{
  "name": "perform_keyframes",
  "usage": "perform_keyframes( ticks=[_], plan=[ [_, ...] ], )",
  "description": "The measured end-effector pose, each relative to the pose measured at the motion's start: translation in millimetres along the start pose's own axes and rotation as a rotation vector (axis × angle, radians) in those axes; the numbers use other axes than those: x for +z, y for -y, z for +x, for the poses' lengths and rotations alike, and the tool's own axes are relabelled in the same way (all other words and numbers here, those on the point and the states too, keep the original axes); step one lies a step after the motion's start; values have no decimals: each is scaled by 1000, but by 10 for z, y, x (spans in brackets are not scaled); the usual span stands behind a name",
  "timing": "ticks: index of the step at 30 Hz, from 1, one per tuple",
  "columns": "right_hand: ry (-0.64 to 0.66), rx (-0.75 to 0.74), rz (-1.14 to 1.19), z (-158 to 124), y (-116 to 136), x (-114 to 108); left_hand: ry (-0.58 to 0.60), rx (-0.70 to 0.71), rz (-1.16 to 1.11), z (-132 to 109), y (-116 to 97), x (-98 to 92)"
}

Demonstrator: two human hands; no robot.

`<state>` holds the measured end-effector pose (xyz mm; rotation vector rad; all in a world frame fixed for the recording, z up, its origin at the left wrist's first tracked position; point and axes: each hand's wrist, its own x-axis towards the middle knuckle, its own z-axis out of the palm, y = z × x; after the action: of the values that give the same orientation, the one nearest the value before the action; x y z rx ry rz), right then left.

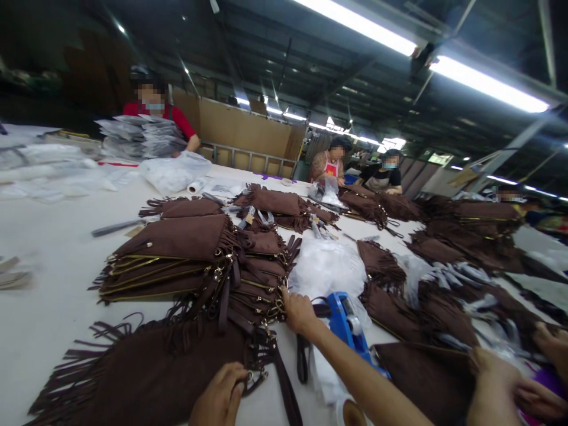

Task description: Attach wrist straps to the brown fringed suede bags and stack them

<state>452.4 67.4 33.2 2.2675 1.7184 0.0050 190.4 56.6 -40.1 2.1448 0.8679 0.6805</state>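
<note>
A dark brown fringed bag (164,370) lies flat in front of me, its fringe spread to the left. My left hand (219,395) has its fingers curled on the bag's right end, beside a metal ring and clasp (255,376). Reaching farther out, my right hand (298,310) pinches at the gold clasps (278,305) along the right side of a stack of brown bags (173,236). Exactly which clasp or strap it holds is partly hidden by the fingers. A dark wrist strap (284,378) hangs down between my hands.
A blue tape dispenser (348,325) stands beside my right forearm. Clear plastic bags (328,266) lie behind it, with more fringed bags (393,310) to the right. A co-worker's hands (494,384) work at the lower right. Other people sit across the white table (48,236).
</note>
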Motion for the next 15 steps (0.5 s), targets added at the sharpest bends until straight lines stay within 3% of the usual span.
perform_keyframes(
  ticks=[5,11,13,15],
  plan=[
    [-15,-62,-38,122,-190,-287,-17,-54,-60,-31,50,-16],
    [-93,-427,-77,770,-433,-734,-47,74,6,-63,171,25],
    [-113,-488,-86,1008,-497,-755,-59,154,48,-72,239,56],
    [-135,-460,-96,1176,-556,-666,-76,209,87,-84,292,87]
  ],
)
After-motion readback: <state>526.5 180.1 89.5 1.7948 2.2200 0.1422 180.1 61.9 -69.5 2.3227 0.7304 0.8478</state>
